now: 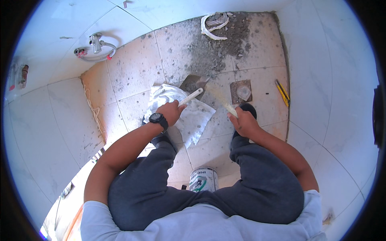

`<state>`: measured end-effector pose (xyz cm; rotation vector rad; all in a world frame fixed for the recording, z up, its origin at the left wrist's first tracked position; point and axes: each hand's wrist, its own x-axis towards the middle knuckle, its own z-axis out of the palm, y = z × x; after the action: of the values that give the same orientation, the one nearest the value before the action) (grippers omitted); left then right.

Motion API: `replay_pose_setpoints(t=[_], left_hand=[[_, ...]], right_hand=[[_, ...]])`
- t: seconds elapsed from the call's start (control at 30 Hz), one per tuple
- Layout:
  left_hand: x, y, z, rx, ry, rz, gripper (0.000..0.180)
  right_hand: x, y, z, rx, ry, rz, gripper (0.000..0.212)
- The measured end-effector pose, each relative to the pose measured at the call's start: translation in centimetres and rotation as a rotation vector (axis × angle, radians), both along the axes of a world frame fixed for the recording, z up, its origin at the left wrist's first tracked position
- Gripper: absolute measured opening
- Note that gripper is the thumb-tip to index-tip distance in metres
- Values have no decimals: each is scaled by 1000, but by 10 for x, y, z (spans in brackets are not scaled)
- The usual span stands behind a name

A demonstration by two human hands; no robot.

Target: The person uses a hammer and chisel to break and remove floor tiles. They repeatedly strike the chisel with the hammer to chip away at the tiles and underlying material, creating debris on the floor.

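The person's left hand (171, 112) is wrapped around a white handle (191, 97), over the crumpled sheet (201, 120) on the floor (132, 60). The right hand (245, 122) grips a pale, blurred stick (230, 108), slanting toward a dark hole (188, 85). Over to the right lies a yellow cutter (282, 92); between the legs stands a tin (204, 180).

The tool (230, 108) in the right hand (245, 122) seems blurred toward its tip.

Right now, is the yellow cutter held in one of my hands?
No, the yellow cutter lies on the tiled floor near the right wall, apart from both the left hand and the right hand.
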<state>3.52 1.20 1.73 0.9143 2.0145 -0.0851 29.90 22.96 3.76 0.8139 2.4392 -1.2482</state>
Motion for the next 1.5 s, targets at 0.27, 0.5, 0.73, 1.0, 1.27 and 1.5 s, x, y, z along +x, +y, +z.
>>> replay_pose_setpoints(t=[0.27,0.5,0.73,1.0,1.27,1.5], left_hand=[[-1,1,2,-62,-12,3,58],[-5,-1,1,-39,-7,-5,59],[-15,3,-3,-24,-26,-49,61],[-36,19,-4,16,-82,-39,70],[-23,22,-20,146,-100,109,73],[-19,11,-27,131,-129,130,72]], right_hand=[[-2,-2,1,-46,3,21,44],[-6,-2,-4,-3,-91,93,43],[-5,-2,-7,-33,-90,19,46],[-19,18,7,-92,18,-121,50],[-44,26,43,-90,-61,-153,53],[-50,27,48,-79,-14,-156,53]])
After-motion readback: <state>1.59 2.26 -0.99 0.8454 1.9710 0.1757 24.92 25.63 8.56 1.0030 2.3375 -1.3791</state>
